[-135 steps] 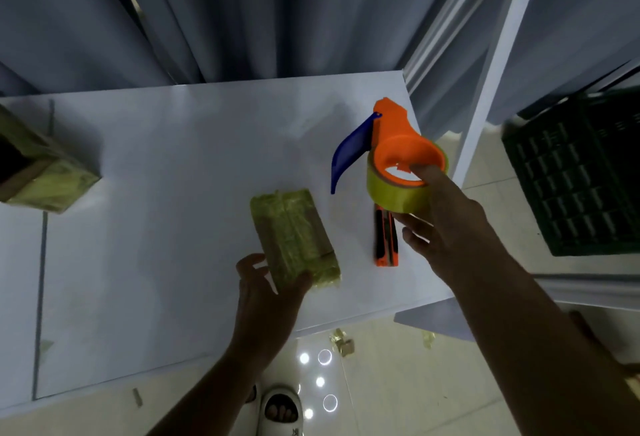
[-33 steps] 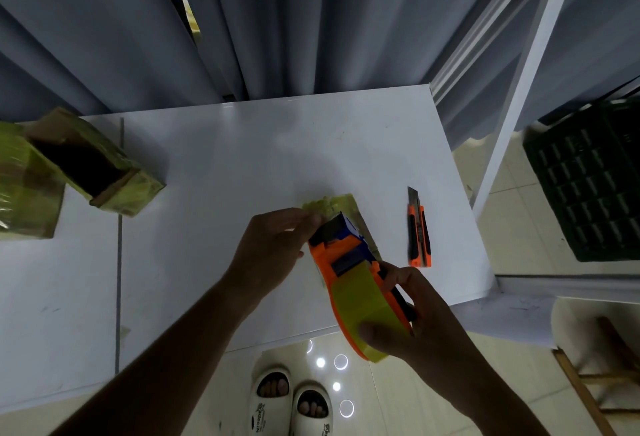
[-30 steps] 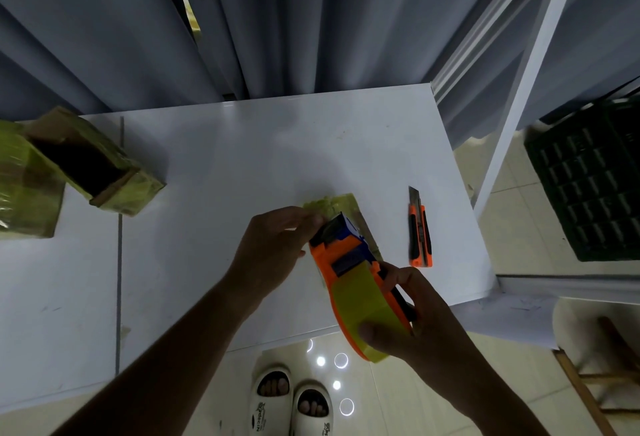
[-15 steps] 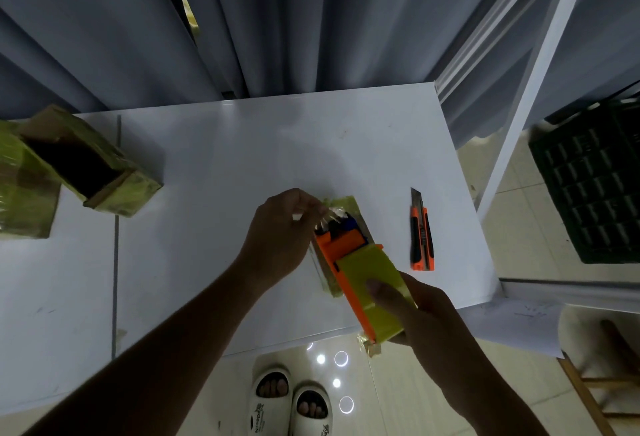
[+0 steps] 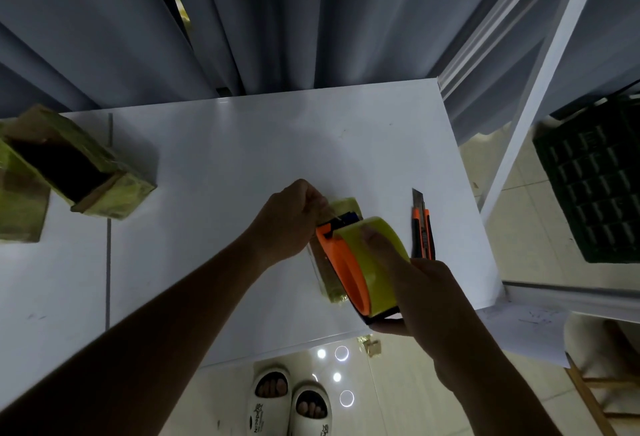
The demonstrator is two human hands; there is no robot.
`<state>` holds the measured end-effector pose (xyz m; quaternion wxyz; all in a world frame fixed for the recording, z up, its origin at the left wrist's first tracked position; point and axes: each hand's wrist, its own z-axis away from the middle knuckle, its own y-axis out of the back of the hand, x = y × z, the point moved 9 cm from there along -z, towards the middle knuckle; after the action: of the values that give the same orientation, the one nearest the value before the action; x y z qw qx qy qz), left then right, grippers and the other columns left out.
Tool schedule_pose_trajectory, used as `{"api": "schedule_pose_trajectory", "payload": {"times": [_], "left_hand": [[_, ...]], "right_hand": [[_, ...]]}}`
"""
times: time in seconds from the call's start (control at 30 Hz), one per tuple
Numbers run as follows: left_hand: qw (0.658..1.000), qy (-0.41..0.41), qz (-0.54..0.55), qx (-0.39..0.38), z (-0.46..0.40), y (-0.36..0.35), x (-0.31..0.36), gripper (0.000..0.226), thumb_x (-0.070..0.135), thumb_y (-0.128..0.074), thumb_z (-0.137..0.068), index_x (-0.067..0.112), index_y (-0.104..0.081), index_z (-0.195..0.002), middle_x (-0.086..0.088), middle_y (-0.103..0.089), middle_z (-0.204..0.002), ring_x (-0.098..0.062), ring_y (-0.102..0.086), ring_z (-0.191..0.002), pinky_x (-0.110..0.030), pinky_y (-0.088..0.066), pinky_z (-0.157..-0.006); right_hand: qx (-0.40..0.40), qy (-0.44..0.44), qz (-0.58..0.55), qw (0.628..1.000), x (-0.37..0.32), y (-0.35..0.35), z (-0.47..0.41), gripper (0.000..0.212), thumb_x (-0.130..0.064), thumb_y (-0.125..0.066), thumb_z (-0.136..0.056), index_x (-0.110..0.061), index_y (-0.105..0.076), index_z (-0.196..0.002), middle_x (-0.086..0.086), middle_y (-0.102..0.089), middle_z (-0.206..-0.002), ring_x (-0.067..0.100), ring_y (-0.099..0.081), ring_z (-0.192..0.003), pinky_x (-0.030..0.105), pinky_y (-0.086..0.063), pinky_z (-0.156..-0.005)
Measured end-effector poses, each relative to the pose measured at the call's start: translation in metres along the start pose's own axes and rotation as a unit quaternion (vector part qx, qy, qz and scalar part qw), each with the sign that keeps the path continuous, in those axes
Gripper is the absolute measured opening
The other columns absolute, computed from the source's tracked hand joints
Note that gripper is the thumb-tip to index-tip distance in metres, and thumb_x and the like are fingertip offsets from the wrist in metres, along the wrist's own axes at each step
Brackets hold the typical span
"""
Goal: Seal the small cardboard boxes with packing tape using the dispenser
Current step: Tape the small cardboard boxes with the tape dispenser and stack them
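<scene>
1. A small cardboard box, wrapped in yellowish tape, lies near the front right part of the white table. Most of it is hidden beneath the tape dispenser and the two hands; only its far end and its near left corner show.
2. The tape dispenser is orange with a yellow roll of tape, and it sits over the box with its dark blue front end pointing away from the person.
3. The right hand holds the dispenser from the near side: its fingers are curled over the roll and the thumb is tucked beneath the dispenser's near end.
4. The left hand is at the far left end of the box, just beside the dispenser's front; its fingers are curled tight in a pinch there, though what they pinch is too small to make out.
5. An orange and black utility knife lies on the table just right of the dispenser, blade out and pointing away from the person.
6. At the table's left edge lies an open cardboard box, also taped in yellow, with a dark inside, and another taped box stands against it.
7. Grey curtains hang behind the table, a dark green crate stands off to the right, and white slippers show on the tiled floor below.
</scene>
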<state>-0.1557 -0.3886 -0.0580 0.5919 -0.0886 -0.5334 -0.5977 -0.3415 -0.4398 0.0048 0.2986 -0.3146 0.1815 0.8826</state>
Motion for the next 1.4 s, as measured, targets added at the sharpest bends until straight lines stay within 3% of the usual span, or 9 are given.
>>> {"api": "schedule_pose_trajectory", "payload": {"times": [0.17,0.4,0.53,0.63,0.73,0.9,1.07,1.2,1.4], "left_hand": [[0.999,-0.002,-0.043,-0.015,-0.008,-0.001,0.004,0.015,0.032,-0.046,-0.106,0.02,-0.053,-0.1,0.005,-0.061,-0.089,-0.002,-0.055,-0.075,-0.012,-0.037,-0.054],[0.994,-0.013,-0.104,-0.01,-0.016,-0.002,0.011,0.017,0.035,-0.044,-0.106,0.022,-0.049,-0.098,-0.001,-0.067,-0.095,-0.019,-0.064,-0.084,-0.03,-0.044,-0.069],[0.994,-0.019,-0.107,-0.012,-0.014,-0.001,0.014,0.021,0.036,-0.04,-0.107,0.018,-0.053,-0.105,-0.004,-0.07,-0.099,-0.021,-0.067,-0.085,-0.038,-0.054,-0.075],[0.994,-0.02,-0.102,-0.018,-0.014,0.0,0.017,0.022,0.035,-0.039,-0.106,0.018,-0.054,-0.109,-0.005,-0.071,-0.104,-0.023,-0.068,-0.088,-0.043,-0.058,-0.079],[0.995,-0.025,-0.092,-0.026,-0.011,0.0,0.016,0.021,0.036,-0.039,-0.106,0.019,-0.052,-0.108,-0.003,-0.071,-0.102,-0.021,-0.069,-0.085,-0.043,-0.059,-0.077],[0.997,-0.012,-0.077,-0.015,-0.012,0.002,0.013,0.019,0.038,-0.039,-0.107,0.022,-0.05,-0.106,0.004,-0.069,-0.096,-0.023,-0.069,-0.087,-0.038,-0.054,-0.077],[0.997,-0.018,-0.064,-0.027,-0.013,0.001,0.01,0.016,0.037,-0.041,-0.107,0.024,-0.048,-0.105,-0.003,-0.072,-0.101,-0.017,-0.067,-0.082,-0.028,-0.048,-0.064],[0.997,-0.019,-0.068,-0.038,-0.015,0.0,0.01,0.017,0.039,-0.04,-0.107,0.023,-0.048,-0.105,-0.003,-0.071,-0.1,-0.017,-0.066,-0.08,-0.026,-0.044,-0.061],[0.992,-0.047,-0.113,-0.017,-0.016,0.002,0.011,0.019,0.036,-0.042,-0.106,0.02,-0.051,-0.101,0.005,-0.056,-0.093,-0.011,-0.057,-0.082,-0.024,-0.039,-0.065]], "right_hand": [[0.012,-0.029,-0.011,0.999,-0.001,0.0,-0.007,0.061,-0.076,-0.061,-0.045,-0.026,-0.055,-0.079,0.004,-0.065,-0.084,0.026,-0.069,-0.077,0.032,-0.058,-0.054],[0.007,-0.068,0.004,0.998,-0.003,0.001,-0.012,0.065,-0.08,-0.057,-0.052,-0.031,-0.054,-0.094,0.011,-0.065,-0.101,0.033,-0.071,-0.082,0.04,-0.062,-0.065],[0.015,-0.085,-0.001,0.996,-0.001,0.002,-0.007,0.065,-0.08,-0.06,-0.056,-0.023,-0.057,-0.087,0.008,-0.068,-0.088,0.024,-0.073,-0.061,0.038,-0.062,-0.056],[0.035,-0.062,0.01,0.997,-0.004,0.005,-0.006,0.063,-0.079,-0.061,-0.068,-0.018,-0.063,-0.083,0.01,-0.069,-0.079,0.037,-0.072,-0.07,0.049,-0.062,-0.063],[0.046,-0.061,0.054,0.996,-0.012,0.007,-0.004,0.085,-0.091,-0.045,-0.046,-0.019,-0.055,-0.09,0.009,-0.068,-0.085,0.028,-0.073,-0.062,0.034,-0.06,-0.054],[0.045,0.0,0.085,0.995,-0.017,-0.004,0.007,0.052,-0.077,-0.055,-0.063,-0.026,-0.057,-0.071,0.0,-0.066,-0.073,0.022,-0.07,-0.065,0.038,-0.061,-0.054],[0.049,0.083,0.099,0.99,-0.018,-0.011,0.018,0.037,-0.075,-0.051,-0.057,-0.054,-0.052,-0.087,-0.013,-0.044,-0.132,0.013,-0.064,-0.096,0.029,-0.061,-0.057],[0.033,0.146,0.131,0.98,-0.014,-0.015,0.024,0.042,-0.065,-0.051,-0.07,-0.052,-0.047,-0.11,-0.019,-0.056,-0.117,0.007,-0.064,-0.099,0.029,-0.062,-0.069],[0.075,0.143,0.126,0.979,-0.006,-0.006,0.027,0.034,-0.064,-0.049,-0.068,-0.039,-0.051,-0.091,-0.02,-0.062,-0.081,-0.005,-0.062,-0.07,0.01,-0.05,-0.055]]}}
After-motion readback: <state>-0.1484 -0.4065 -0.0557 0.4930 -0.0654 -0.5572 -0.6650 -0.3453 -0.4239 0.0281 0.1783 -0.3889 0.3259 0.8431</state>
